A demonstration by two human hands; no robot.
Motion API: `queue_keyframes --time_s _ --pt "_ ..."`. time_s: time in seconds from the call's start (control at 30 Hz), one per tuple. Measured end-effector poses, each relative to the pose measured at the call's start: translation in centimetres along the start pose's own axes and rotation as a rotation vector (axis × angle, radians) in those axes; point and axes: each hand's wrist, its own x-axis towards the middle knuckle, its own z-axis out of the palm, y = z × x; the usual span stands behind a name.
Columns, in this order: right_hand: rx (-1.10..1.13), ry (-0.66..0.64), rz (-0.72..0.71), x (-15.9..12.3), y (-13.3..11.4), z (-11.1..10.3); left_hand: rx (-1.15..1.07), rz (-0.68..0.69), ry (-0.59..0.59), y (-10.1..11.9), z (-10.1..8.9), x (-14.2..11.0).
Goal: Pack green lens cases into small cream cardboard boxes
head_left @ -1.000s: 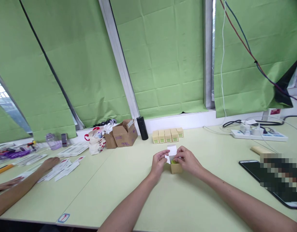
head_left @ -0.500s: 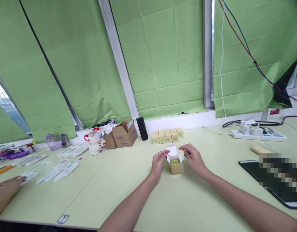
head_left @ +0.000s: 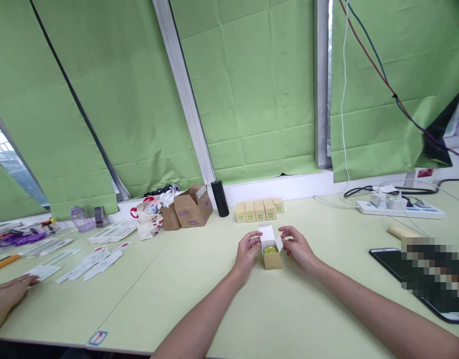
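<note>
A small cardboard box (head_left: pixel 272 262) stands upright on the table, its white lid (head_left: pixel 266 232) raised at the back and its right side flap (head_left: pixel 279 244) sticking up. Inside it a yellow-green item (head_left: pixel 270 250) shows; its kind is hard to make out. My left hand (head_left: pixel 247 253) holds the box's left edge, fingers curled at the lid and the left flap, which is mostly hidden. At the opposite side is my right hand (head_left: pixel 297 248), its thumb and forefinger apart beside the right flap, with nothing held between them.
Several similar small boxes (head_left: pixel 259 210) stand in a row behind. A black cylinder (head_left: pixel 220 198) and a brown carton (head_left: pixel 194 208) are further left. At right lie a large phone-like device (head_left: pixel 389 264) and a power strip (head_left: pixel 401 209). A co-worker's hand (head_left: pixel 12 291) rests at far left.
My right hand has drawn out of the box, then come back slightly toward its right flap. My left fingers have closed in on the left flap. The co-worker's reaching arm has pulled back.
</note>
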Motion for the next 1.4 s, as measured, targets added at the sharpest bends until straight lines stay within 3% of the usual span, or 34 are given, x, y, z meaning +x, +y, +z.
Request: queue_keyframes --time_s 0.4,0.7,1.4 --pt "0.162 -0.035 0.117 -0.7 -0.8 0.3 -0.033 -0.030 -0.075 -0.5 0.4 -0.1" --pt "0.199 -0.081 0.121 -1.1 -1.2 0.4 -0.034 -0.045 -0.084 -1.3 0.2 0.2" --pt "-0.002 -0.126 0.073 -0.9 -0.5 1.1 0.015 -0.022 -0.096 -1.3 0.2 0.1"
